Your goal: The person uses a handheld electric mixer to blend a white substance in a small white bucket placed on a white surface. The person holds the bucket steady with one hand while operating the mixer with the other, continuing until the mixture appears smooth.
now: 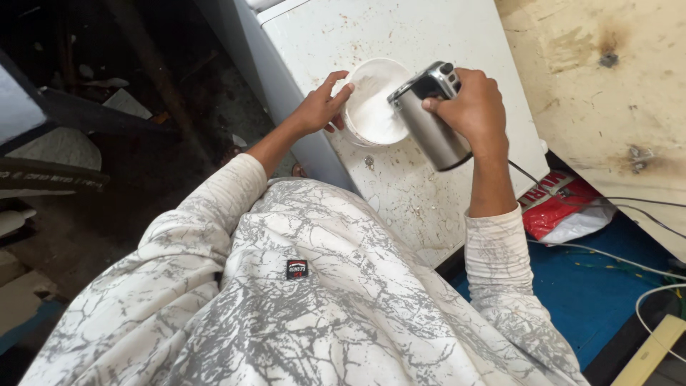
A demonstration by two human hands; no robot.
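Holding the round white plastic bowl (375, 100) of white stuff on the spotty white top (429, 36) with my left hand (319, 109), I am gripping the shiny metal hand mixer (427, 114) tight in my right hand (471, 107), and I am thinking the bowl could tip if the mixer pushes its rim.

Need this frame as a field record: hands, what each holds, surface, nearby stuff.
left hand: grips rim of white bowl
right hand: holds steel hand mixer, tilted over bowl
bowl contents: white, creamy; beaters not visible
surface: stained white top
cable: runs right from mixer
nearby: red bag on blue floor
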